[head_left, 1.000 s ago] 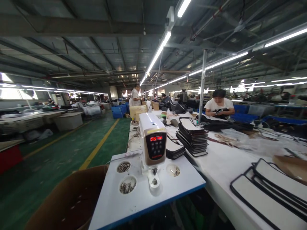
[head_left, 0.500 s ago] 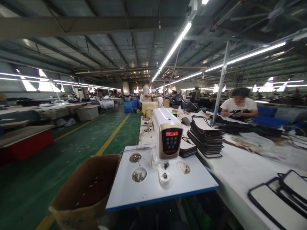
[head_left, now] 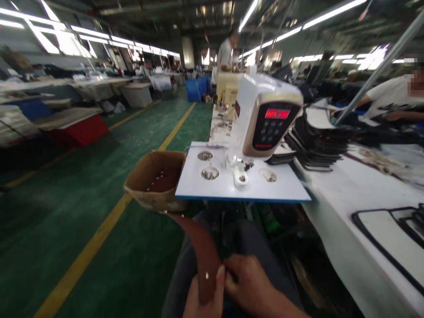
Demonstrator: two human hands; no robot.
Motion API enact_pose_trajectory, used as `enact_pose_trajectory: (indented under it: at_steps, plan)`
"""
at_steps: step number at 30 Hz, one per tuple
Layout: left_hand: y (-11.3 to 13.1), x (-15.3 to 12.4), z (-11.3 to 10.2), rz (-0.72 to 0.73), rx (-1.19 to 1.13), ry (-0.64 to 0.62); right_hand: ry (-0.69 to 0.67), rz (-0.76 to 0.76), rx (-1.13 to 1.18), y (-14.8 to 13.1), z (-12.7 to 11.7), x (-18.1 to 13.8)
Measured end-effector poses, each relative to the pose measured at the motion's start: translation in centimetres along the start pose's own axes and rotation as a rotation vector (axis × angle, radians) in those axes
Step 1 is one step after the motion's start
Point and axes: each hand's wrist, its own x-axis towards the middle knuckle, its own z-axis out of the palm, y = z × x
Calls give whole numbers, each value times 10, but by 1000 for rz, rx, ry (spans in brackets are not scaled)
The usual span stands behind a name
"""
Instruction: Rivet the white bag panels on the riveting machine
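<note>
A reddish-brown strip (head_left: 202,243), looking like leather and dotted with small shiny metal studs, curves up over my lap. My left hand (head_left: 205,296) is closed around its lower end, thumb along the right side. At the strip's right edge, my right hand (head_left: 248,282) has its fingers pinched together; the fingertips are partly hidden. Beyond both hands stands a white fastening machine (head_left: 265,101) with a lit red display. Its white work plate (head_left: 225,187) has round cups holding small metal parts.
A cardboard box (head_left: 152,198) with brown pieces inside stands left of the plate. To the right, a long white table (head_left: 338,212) bears a stack of black-edged panels (head_left: 318,145). A co-worker (head_left: 394,101) sits beyond it. A metal post (head_left: 374,66) rises there.
The view has tilted down and turned, so the machine sits higher and farther right. Both my hands and the brown strip have come into view at the bottom.
</note>
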Motion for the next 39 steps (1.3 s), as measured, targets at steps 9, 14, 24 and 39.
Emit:
enact_pose_trajectory:
  at_steps: [9, 14, 24, 39]
  plan:
    - [-8, 8, 10, -213, -142, -123, 13, -219, 143, 5, -38, 6]
    - [-3, 11, 0, -281, -240, -210, -19, -277, 125, 6, -46, 7]
    - [7, 20, -1, -60, -59, -289, 0, -197, 117, 6, -42, 6]
    - [2, 11, -1, 82, 163, -315, -58, -313, -119, 2, -52, 4]
